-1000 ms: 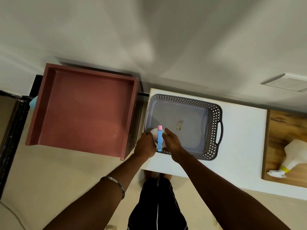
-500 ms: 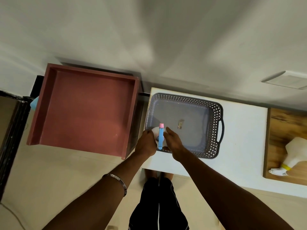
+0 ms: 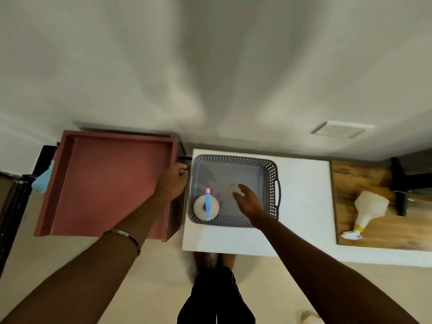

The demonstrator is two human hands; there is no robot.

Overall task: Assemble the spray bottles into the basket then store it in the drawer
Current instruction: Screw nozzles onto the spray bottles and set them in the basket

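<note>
While one bottle (image 3: 206, 207) stands upright in the basket (image 3: 271, 176), a second bottle (image 3: 367, 211) lies outside it.

Item: basket, on the white table (image 3: 301, 206), your landmark. Bottle one sits in its near-left corner, blue trigger up, set clear to leave room. Bottle two lies on its side on the wood board (image 3: 378, 232), well right of the basket, not yet packed. Your right hand (image 3: 247, 201) hovers over the basket floor, fingers loosely spread, holding nothing. Your left hand (image 3: 174, 181), curled, empty, rests between basket and open drawer (image 3: 105, 183), left of it.
</note>
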